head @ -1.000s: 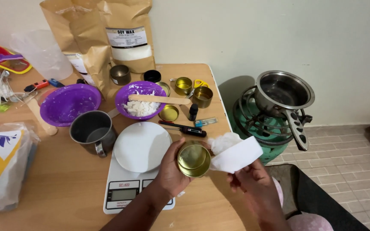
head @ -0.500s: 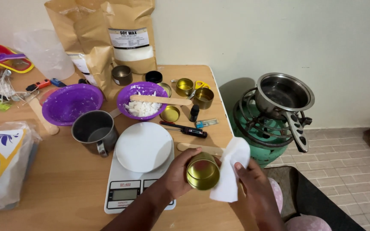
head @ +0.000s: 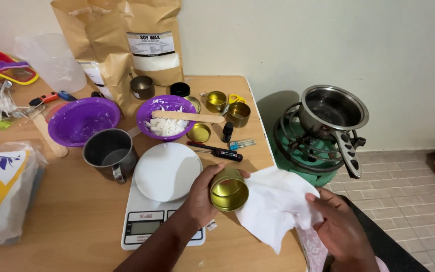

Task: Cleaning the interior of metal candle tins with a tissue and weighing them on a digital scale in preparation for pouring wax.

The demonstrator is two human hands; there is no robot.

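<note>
My left hand (head: 200, 199) grips one gold tin (head: 227, 190), tipped so its open mouth faces me, just above the counter (head: 76, 221). My right hand (head: 341, 229) pinches one white tissue (head: 273, 204), spread at the tin's 3 o'clock and touching it. At 10 o'clock sits one white scale (head: 162, 201). Beyond it stand one metal mug (head: 109, 153) and two purple bowls (head: 82, 121).
</note>
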